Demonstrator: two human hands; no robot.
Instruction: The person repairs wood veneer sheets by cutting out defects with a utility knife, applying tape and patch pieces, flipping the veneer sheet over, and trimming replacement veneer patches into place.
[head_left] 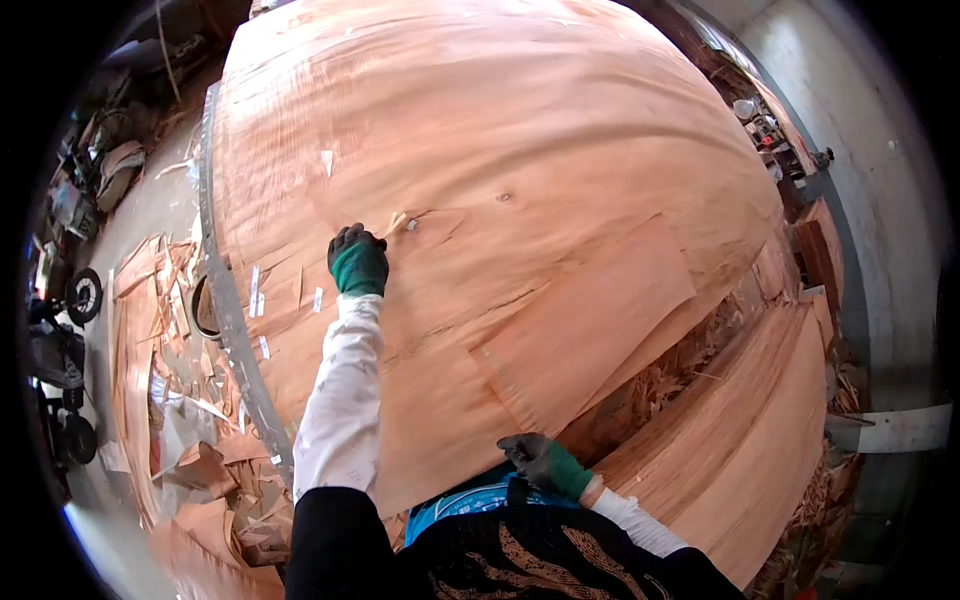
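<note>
A wide, thin wood veneer sheet (460, 130) covers the table, with ripples, cracks and a small hole. My left hand (358, 260), in a green and dark glove, rests on it with fingers curled, just left of a torn spot (410, 224). Whether it grips anything I cannot make out. A smaller rectangular veneer piece (590, 315) lies over the lower right part. My right hand (545, 463), gloved the same way, is near the sheet's front edge by my body, fingers bent together; what they hold, if anything, is hidden.
A grey metal edge (225, 310) runs along the table's left side. Veneer scraps (215, 470) lie on the floor at left, near small wheels (84, 296). More stacked veneer (730, 430) stands at the lower right. A wall (860, 130) is at the right.
</note>
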